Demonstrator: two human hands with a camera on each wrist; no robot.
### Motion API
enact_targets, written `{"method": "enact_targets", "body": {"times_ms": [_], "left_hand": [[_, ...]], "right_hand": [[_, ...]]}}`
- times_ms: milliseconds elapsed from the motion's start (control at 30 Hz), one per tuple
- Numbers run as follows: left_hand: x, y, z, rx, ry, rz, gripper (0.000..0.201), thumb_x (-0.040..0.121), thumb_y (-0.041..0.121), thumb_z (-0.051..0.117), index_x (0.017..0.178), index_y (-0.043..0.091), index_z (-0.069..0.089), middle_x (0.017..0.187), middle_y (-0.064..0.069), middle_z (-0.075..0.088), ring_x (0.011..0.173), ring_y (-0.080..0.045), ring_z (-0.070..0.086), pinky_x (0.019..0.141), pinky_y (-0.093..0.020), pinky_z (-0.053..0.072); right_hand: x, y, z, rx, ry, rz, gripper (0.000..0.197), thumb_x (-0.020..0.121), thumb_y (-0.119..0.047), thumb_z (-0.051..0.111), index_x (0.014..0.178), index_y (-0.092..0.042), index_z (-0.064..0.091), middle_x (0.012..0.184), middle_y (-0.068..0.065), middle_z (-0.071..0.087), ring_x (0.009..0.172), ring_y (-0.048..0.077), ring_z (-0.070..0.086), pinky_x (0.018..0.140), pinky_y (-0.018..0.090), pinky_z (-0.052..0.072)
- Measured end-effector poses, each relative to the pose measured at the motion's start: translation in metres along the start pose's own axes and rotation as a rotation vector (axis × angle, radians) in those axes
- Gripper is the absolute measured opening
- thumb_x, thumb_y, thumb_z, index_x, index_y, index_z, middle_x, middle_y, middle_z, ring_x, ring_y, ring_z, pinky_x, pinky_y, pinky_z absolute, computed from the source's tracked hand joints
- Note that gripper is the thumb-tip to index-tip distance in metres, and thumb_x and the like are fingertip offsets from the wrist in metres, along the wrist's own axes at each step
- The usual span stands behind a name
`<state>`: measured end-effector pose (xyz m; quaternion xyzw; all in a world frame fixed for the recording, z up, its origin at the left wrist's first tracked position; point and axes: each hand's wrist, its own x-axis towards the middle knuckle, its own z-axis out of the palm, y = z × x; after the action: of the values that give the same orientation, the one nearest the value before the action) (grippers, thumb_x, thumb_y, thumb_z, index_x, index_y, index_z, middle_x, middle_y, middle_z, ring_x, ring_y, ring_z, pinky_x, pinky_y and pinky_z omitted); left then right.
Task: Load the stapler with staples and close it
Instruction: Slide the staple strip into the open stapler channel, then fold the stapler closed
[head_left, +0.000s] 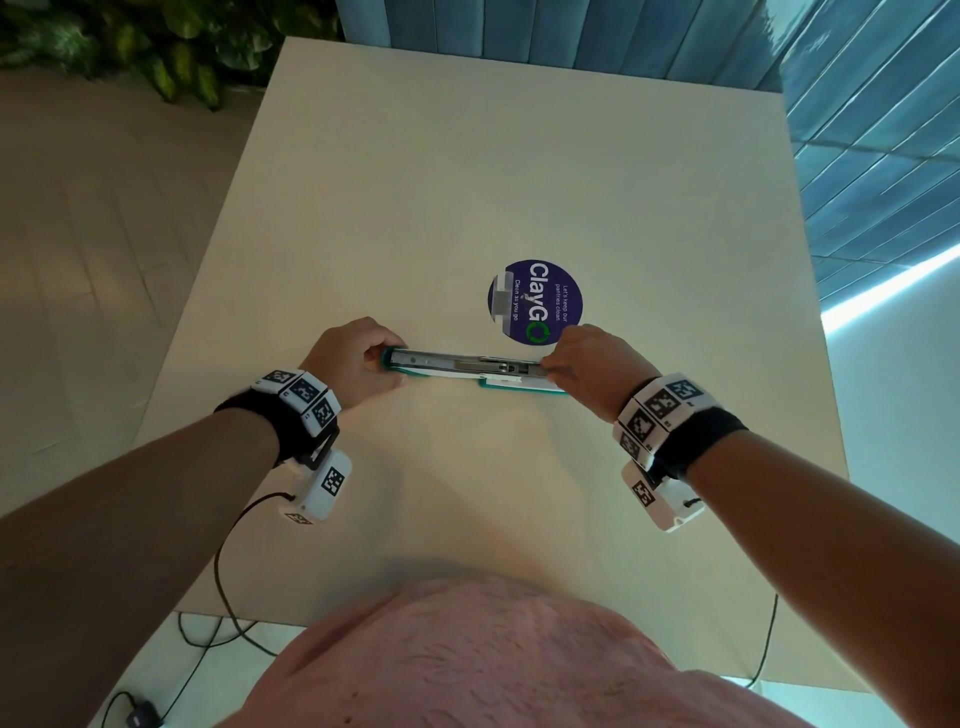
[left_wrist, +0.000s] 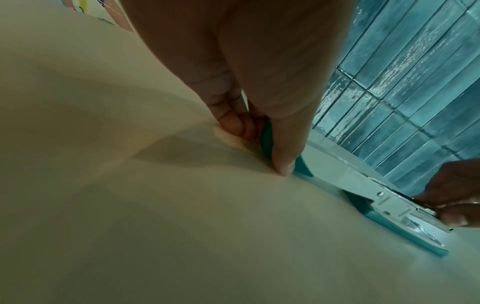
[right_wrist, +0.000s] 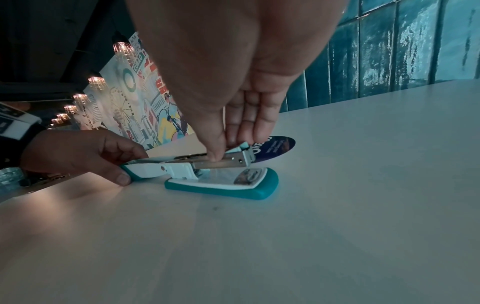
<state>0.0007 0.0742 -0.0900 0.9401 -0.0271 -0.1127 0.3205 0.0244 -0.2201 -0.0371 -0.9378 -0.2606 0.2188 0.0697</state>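
Observation:
A teal and white stapler (head_left: 467, 367) lies swung open and flat on the pale table (head_left: 467, 182). Its cover points left, and its metal magazine (right_wrist: 221, 162) sits over the teal base (right_wrist: 228, 188) on the right. My left hand (head_left: 387, 364) grips the end of the cover, thumb on the near side (left_wrist: 283, 164). My right hand (head_left: 550, 366) pinches the front of the magazine from above, thumb in front and fingers behind (right_wrist: 226, 152). I cannot make out staples inside the channel.
A round purple sticker (head_left: 535, 301) is on the table just behind the stapler's right end. A blue tiled wall (head_left: 857, 130) runs along the far and right sides. Cables hang off the near table edge (head_left: 223, 582).

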Motion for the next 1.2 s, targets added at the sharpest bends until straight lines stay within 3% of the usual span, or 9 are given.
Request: {"method": "enact_targets", "body": {"times_ms": [133, 233, 333, 433, 633, 767, 833, 967, 1200], "left_hand": [[-0.001, 0.002, -0.001, -0.011, -0.001, 0.002, 0.032, 0.065, 0.017, 0.079, 0.094, 0.019, 0.067, 0.092, -0.004, 0.066, 0.081, -0.021, 0.059, 0.070, -0.019, 0.042], [-0.001, 0.001, -0.001, -0.006, -0.004, -0.001, 0.033, 0.064, 0.017, 0.079, 0.095, 0.019, 0.067, 0.092, -0.003, 0.066, 0.081, -0.020, 0.059, 0.068, -0.013, 0.039], [0.001, 0.000, -0.001, 0.005, -0.014, -0.009, 0.034, 0.065, 0.018, 0.079, 0.096, 0.019, 0.068, 0.093, -0.004, 0.066, 0.081, -0.021, 0.059, 0.068, -0.012, 0.039], [0.001, 0.000, -0.002, 0.010, -0.020, -0.002, 0.034, 0.065, 0.018, 0.079, 0.096, 0.020, 0.067, 0.093, -0.004, 0.066, 0.081, -0.021, 0.059, 0.068, -0.013, 0.040], [-0.001, 0.006, -0.008, -0.010, -0.035, 0.011, 0.032, 0.065, 0.015, 0.079, 0.093, 0.021, 0.067, 0.092, -0.004, 0.066, 0.082, -0.020, 0.059, 0.074, -0.025, 0.047], [-0.005, 0.013, -0.023, -0.075, -0.048, 0.024, 0.033, 0.065, 0.017, 0.081, 0.092, 0.028, 0.064, 0.092, 0.007, 0.067, 0.089, -0.006, 0.062, 0.075, -0.005, 0.046], [-0.008, 0.027, -0.031, -0.171, -0.052, 0.027, 0.035, 0.065, 0.018, 0.082, 0.095, 0.024, 0.065, 0.095, 0.009, 0.068, 0.093, 0.000, 0.063, 0.078, -0.002, 0.046], [-0.008, 0.068, -0.032, -0.287, -0.043, 0.148, 0.033, 0.068, 0.017, 0.080, 0.097, 0.018, 0.065, 0.096, 0.005, 0.069, 0.091, -0.008, 0.066, 0.084, -0.013, 0.051], [0.021, 0.120, 0.020, -0.123, -0.066, 0.433, 0.034, 0.072, 0.025, 0.074, 0.103, 0.016, 0.063, 0.094, -0.002, 0.064, 0.084, -0.011, 0.058, 0.079, -0.025, 0.050]], "right_hand": [[-0.002, 0.001, 0.005, 0.099, 0.044, 0.031, 0.028, 0.094, -0.019, 0.041, 0.106, -0.012, 0.065, 0.101, 0.012, 0.060, 0.096, 0.027, 0.053, 0.084, 0.040, 0.049], [-0.005, 0.008, 0.015, 0.236, 0.118, 0.063, 0.029, 0.090, -0.020, 0.052, 0.117, -0.016, 0.058, 0.113, 0.010, 0.060, 0.106, 0.026, 0.051, 0.093, 0.038, 0.044], [-0.010, 0.016, 0.026, 0.352, 0.149, 0.156, 0.059, 0.078, -0.021, 0.067, 0.131, -0.021, 0.042, 0.125, 0.005, 0.053, 0.114, 0.022, 0.047, 0.099, 0.037, 0.041], [-0.013, 0.021, 0.034, 0.403, 0.185, 0.201, 0.070, 0.073, -0.020, 0.073, 0.132, -0.020, 0.037, 0.123, 0.006, 0.051, 0.111, 0.021, 0.049, 0.098, 0.038, 0.046], [-0.012, 0.024, 0.042, 0.420, 0.202, 0.220, 0.039, 0.078, -0.017, 0.067, 0.115, -0.014, 0.055, 0.110, 0.008, 0.057, 0.100, 0.023, 0.052, 0.092, 0.041, 0.049], [-0.008, 0.025, 0.041, 0.431, 0.175, 0.219, 0.036, 0.076, -0.016, 0.068, 0.110, -0.012, 0.058, 0.109, 0.010, 0.056, 0.098, 0.023, 0.053, 0.091, 0.038, 0.048], [-0.008, 0.027, 0.041, 0.440, 0.168, 0.216, 0.037, 0.074, -0.013, 0.070, 0.109, -0.012, 0.058, 0.108, 0.009, 0.055, 0.098, 0.022, 0.053, 0.090, 0.036, 0.048], [-0.008, 0.030, 0.041, 0.479, 0.175, 0.210, 0.039, 0.071, -0.010, 0.071, 0.108, -0.010, 0.058, 0.108, 0.010, 0.054, 0.095, 0.019, 0.051, 0.090, 0.034, 0.048], [-0.006, 0.032, 0.037, 0.487, 0.128, 0.215, 0.039, 0.068, -0.011, 0.072, 0.104, -0.012, 0.058, 0.106, 0.008, 0.054, 0.097, 0.023, 0.054, 0.090, 0.039, 0.050]]}}
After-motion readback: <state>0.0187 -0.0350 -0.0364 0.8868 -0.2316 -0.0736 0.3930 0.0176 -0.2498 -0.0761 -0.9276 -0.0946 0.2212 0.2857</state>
